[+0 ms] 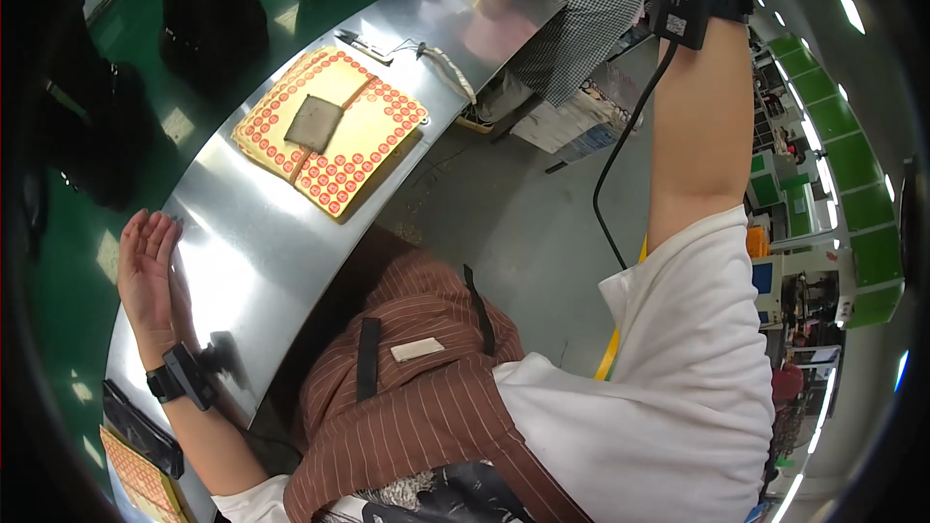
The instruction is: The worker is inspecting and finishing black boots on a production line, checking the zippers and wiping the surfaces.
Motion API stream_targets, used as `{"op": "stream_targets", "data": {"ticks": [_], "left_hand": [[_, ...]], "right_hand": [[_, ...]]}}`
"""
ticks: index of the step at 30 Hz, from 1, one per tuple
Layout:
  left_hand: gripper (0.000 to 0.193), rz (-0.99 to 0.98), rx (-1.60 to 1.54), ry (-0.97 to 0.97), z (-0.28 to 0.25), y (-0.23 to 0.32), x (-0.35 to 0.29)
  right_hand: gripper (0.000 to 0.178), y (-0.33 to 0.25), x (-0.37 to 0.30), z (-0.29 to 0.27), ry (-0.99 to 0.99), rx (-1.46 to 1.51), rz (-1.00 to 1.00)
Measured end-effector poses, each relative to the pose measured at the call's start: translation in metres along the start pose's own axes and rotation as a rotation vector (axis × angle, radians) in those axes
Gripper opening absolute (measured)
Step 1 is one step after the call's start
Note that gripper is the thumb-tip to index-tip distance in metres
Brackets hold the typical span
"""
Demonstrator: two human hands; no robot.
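My left hand rests near the far edge of the metal table. Its palm faces up, and the loosely bent fingers hold nothing. My right arm stretches up past the top of the picture, so the right hand is out of sight. Between the two arms lies a stack of yellow sheets printed with round red stickers. On top of it sits a flat grey-brown block, with a thin brown strip running across the sheets beneath it.
Beyond the stack lie a slim metal tool and a whitish cord. A black pouch and more yellow stickered sheets are beside my left forearm. A person in checked cloth is at the table's top right end.
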State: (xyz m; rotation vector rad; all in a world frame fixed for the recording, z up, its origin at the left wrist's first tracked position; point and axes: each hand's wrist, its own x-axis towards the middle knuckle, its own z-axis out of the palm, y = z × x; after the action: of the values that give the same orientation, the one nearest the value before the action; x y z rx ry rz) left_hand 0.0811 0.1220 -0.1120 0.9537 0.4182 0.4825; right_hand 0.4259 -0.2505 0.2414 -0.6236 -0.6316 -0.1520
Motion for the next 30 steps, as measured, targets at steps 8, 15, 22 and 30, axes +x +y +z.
{"op": "stream_targets", "data": {"ticks": [8, 15, 22, 30], "left_hand": [[0.032, 0.008, 0.009, -0.005, 0.002, 0.0, 0.0], [0.028, 0.014, -0.055, -0.008, 0.011, 0.002, -0.004], [0.029, 0.015, -0.05, -0.014, 0.012, 0.001, -0.004], [0.035, -0.006, -0.048, -0.082, -0.003, -0.001, 0.005]], "right_hand": [[0.03, 0.026, -0.036, -0.01, -0.044, -0.106, 0.248], [0.04, 0.125, -0.166, 0.051, -0.016, 0.613, 0.958], [0.029, 0.175, -0.158, 0.073, -0.018, 0.532, 0.927], [0.031, 0.165, -0.091, 0.065, -0.405, -0.381, 0.943]]}}
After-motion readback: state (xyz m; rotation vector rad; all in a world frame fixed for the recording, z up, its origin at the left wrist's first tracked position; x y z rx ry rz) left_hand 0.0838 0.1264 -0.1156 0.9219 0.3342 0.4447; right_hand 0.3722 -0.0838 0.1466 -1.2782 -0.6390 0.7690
